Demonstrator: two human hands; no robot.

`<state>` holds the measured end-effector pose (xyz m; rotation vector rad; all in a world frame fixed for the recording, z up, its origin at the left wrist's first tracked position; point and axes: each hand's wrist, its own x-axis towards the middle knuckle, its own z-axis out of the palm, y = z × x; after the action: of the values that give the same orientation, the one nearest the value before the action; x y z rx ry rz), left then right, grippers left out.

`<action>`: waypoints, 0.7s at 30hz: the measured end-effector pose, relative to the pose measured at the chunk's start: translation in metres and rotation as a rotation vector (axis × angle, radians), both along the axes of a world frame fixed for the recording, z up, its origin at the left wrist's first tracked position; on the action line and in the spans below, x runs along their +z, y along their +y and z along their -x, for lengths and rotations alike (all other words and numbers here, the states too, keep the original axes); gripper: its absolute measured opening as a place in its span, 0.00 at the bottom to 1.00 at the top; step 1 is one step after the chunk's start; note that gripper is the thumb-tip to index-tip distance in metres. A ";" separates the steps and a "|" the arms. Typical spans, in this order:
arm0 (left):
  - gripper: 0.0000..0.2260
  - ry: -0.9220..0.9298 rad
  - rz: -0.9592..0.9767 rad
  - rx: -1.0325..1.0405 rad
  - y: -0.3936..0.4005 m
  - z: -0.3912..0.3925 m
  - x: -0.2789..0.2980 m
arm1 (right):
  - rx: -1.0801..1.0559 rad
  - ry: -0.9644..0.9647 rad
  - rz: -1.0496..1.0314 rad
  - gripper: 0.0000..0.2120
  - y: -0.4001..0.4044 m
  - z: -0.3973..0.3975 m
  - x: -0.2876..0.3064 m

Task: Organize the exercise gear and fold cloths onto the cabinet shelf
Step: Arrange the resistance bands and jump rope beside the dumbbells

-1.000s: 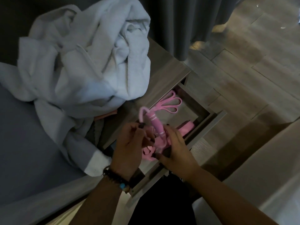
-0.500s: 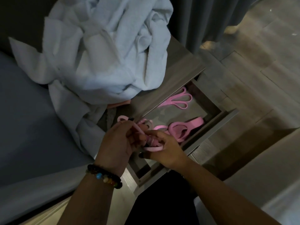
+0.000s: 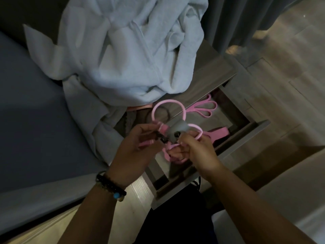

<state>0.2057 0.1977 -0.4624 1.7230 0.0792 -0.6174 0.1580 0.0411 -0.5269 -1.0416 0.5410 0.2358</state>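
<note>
Both hands work a pink skipping rope (image 3: 159, 106) over the open drawer (image 3: 241, 147) of a grey cabinet. My left hand (image 3: 135, 148) grips its pink handles, and my right hand (image 3: 195, 148) pinches coiled loops of the cord. One loop arcs up above the hands. Inside the drawer lie a pink resistance band (image 3: 204, 110) at the back and a wider pink strap (image 3: 219, 133) beside my right hand. A big crumpled white cloth (image 3: 133, 55) is heaped on the cabinet top and spills down the left side.
A dark blue bed surface (image 3: 29, 106) borders the cabinet on the left. Grey curtains (image 3: 233, 20) hang at the back. Wood-look floor (image 3: 290, 76) lies to the right. A small pink item (image 3: 140, 107) peeks out under the cloth.
The rope has been lifted higher and a loop now stands up above my hands. My hands have drawn slightly apart while coiling it. The view has moved closer to the drawer.
</note>
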 end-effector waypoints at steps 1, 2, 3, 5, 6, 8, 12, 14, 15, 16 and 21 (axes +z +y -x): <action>0.14 -0.009 -0.031 -0.043 -0.001 0.001 -0.004 | 0.018 0.019 0.003 0.05 -0.001 -0.001 0.002; 0.16 -0.003 -0.052 -0.068 -0.001 0.001 -0.007 | 0.035 0.036 0.013 0.07 -0.001 0.000 0.001; 0.17 0.005 -0.075 -0.092 -0.002 0.002 -0.009 | 0.050 0.053 0.020 0.09 0.000 0.000 0.000; 0.14 0.009 -0.151 -0.138 -0.004 0.002 -0.015 | 0.066 0.071 0.028 0.13 0.004 0.002 -0.004; 0.11 0.008 -0.191 -0.152 -0.005 0.002 -0.016 | 0.077 0.070 0.031 0.15 0.006 0.003 -0.006; 0.06 0.056 -0.200 -0.119 -0.004 0.001 -0.019 | 0.116 0.056 0.019 0.20 0.003 0.004 -0.010; 0.03 0.120 -0.175 -0.015 0.003 0.001 -0.024 | -0.007 0.133 0.158 0.22 -0.023 -0.005 -0.041; 0.03 0.089 -0.203 0.019 0.005 0.004 -0.027 | 0.028 0.249 0.589 0.19 -0.041 -0.014 -0.069; 0.03 0.089 -0.214 0.031 0.005 0.005 -0.029 | 0.151 0.285 0.844 0.21 -0.050 -0.018 -0.082; 0.04 0.095 -0.232 0.038 0.006 0.007 -0.032 | 0.324 0.305 1.066 0.27 -0.058 -0.021 -0.096; 0.05 0.121 -0.231 0.070 0.003 0.017 -0.037 | 1.051 0.472 1.522 0.44 -0.079 -0.025 -0.126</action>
<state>0.1884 0.2011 -0.4995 1.8955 0.3053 -0.6805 0.1831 -0.0380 -0.6527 -2.7680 0.5028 1.1173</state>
